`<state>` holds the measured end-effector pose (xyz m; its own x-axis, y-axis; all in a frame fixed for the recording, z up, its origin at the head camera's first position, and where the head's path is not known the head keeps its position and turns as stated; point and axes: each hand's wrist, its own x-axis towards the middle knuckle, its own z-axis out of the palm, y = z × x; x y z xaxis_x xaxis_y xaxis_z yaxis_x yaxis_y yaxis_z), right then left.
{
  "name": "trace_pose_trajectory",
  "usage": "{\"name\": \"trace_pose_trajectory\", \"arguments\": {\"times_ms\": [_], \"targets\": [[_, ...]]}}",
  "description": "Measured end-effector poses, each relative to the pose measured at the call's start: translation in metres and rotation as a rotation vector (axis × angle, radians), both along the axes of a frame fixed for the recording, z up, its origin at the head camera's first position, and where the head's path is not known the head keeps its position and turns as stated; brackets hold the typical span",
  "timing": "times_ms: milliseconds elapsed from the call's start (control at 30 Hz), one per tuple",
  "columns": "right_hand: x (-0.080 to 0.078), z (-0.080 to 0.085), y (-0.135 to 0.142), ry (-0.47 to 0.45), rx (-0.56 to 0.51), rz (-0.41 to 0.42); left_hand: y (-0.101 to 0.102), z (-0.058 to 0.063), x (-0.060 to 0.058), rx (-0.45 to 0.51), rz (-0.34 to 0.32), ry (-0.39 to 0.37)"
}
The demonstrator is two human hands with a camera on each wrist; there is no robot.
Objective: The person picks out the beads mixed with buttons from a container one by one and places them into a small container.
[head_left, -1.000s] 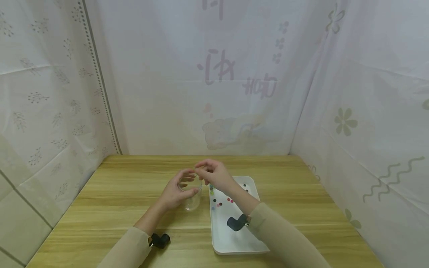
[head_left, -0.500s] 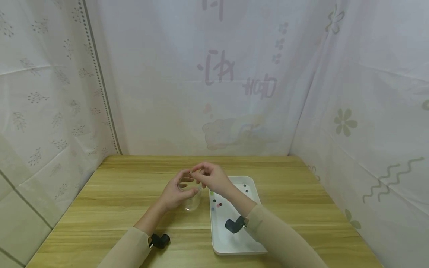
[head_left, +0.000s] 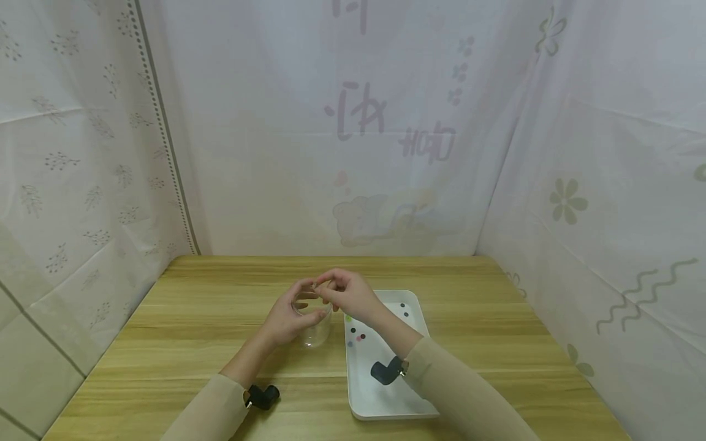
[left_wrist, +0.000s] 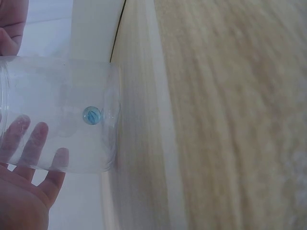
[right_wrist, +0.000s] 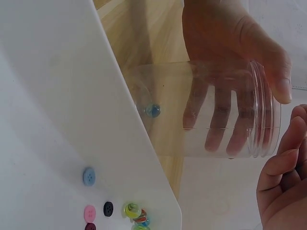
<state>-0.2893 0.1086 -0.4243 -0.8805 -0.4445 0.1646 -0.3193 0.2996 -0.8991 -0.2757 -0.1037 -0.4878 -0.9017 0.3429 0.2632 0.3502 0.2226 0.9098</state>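
Note:
A clear plastic jar (head_left: pixel 315 331) with a threaded mouth stands upright on the table, left of a white tray. My left hand (head_left: pixel 288 313) grips it near the top, thumb on the near side and fingers round the far side. One blue glass marble (right_wrist: pixel 153 110) shows through the wall near the jar's bottom; the left wrist view also has this marble (left_wrist: pixel 92 115). Beside the jar's mouth is my right hand (head_left: pixel 350 297), its fingers bent and the thumb close to the index finger. Whether anything lies between those fingertips is hidden.
The white tray (head_left: pixel 380 392) holds several buttons, among them a blue button (right_wrist: pixel 89 177), a pink button (right_wrist: pixel 89 213) and a black button (right_wrist: pixel 108 209). Glass marbles (right_wrist: pixel 133 210) lie by its edge. My right forearm crosses above the tray. Curtains hang around the wooden table (head_left: pixel 469 288).
My right hand has shifted slightly left and down at the jar's mouth over the second, barely moving in the last half. The left hand and jar have stayed in place.

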Motion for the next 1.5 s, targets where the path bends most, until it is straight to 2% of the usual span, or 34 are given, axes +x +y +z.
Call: {"name": "trace_pose_trajectory", "arguments": {"times_ms": [467, 733, 1067, 1500], "targets": [[0.003, 0.000, 0.003, -0.042, 0.003, -0.006, 0.000, 0.000, 0.001, 0.014, -0.004, -0.001], [0.001, 0.002, 0.014, -0.076, 0.011, -0.039, 0.000, 0.000, 0.001, 0.009, -0.011, 0.009], [-0.008, -0.007, 0.037, -0.036, 0.018, -0.071, 0.000, 0.000, -0.001, 0.014, -0.009, -0.002], [-0.013, -0.020, 0.054, -0.051, 0.052, -0.154, 0.001, 0.001, 0.000, 0.014, 0.006, -0.016]]}}
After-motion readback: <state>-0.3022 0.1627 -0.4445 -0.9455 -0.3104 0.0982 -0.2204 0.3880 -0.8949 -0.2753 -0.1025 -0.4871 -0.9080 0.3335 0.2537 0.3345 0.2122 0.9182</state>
